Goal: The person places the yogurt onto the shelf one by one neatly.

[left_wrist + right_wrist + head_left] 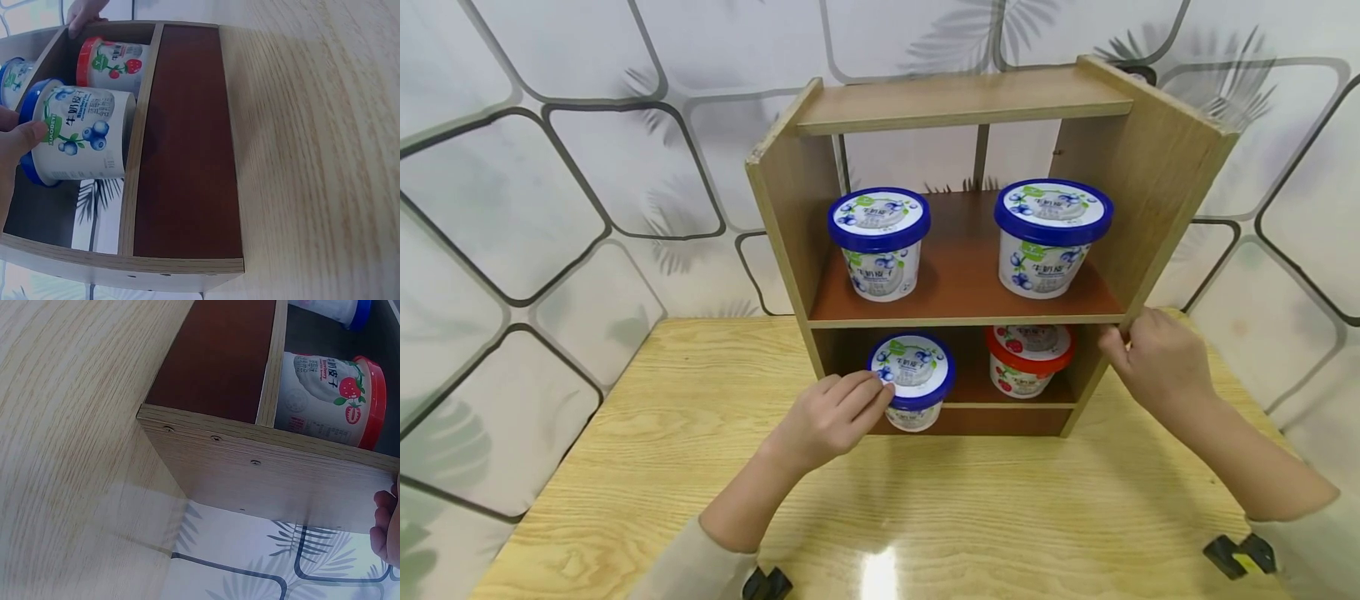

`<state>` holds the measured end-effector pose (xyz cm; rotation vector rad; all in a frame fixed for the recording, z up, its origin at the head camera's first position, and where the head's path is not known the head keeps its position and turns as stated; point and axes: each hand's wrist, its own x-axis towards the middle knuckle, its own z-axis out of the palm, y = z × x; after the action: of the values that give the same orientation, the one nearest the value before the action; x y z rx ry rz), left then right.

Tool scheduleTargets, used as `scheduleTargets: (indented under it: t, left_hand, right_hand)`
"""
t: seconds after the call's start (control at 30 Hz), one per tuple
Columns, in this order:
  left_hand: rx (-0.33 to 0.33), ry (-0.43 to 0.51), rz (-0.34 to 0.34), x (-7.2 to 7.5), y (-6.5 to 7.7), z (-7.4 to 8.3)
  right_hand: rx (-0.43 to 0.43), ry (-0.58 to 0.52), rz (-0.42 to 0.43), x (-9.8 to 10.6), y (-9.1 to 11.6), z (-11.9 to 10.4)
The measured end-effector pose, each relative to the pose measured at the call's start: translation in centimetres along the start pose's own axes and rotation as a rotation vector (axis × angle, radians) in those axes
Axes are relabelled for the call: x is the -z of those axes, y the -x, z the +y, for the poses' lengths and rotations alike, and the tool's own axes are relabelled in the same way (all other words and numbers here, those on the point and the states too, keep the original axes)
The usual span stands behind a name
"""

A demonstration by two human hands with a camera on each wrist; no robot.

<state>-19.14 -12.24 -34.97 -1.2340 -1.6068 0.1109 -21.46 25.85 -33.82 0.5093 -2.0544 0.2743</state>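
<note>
My left hand [829, 421] pinches the blue lid rim of a blueberry-printed tub [917, 375] at the left of the lower shelf. In the left wrist view, my thumb [31, 132] lies against that tub's side just below the lid, and its base is close over the shelf board's front edge. With curled fingers, my right hand [1165, 362] grips the front edge of the right side panel of a small wooden shelf unit [1172, 175]. A red-lidded strawberry tub [1030, 358] stands right of the blueberry tub on the lower shelf.
Two more blue-lidded tubs stand on the upper shelf, a left one [880, 242] and a right one [1051, 237]. The unit rests on a wood-grain table [700, 467]. Behind it hangs a patterned backdrop [572, 183].
</note>
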Motion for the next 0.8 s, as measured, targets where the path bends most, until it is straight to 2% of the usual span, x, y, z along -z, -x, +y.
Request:
scheduleTargets:
  t: [0.47, 0.8]
  left_hand:
    - [-0.009, -0.023, -0.008, 0.11, -0.06, -0.37]
    - [0.013, -0.032, 0.002, -0.33, 0.12, -0.69]
  right_hand:
    - [-0.001, 0.009, -0.002, -0.11, 0.1, 0.15]
    - [-0.005, 0.008, 0.01, -0.15, 0.09, 0.1]
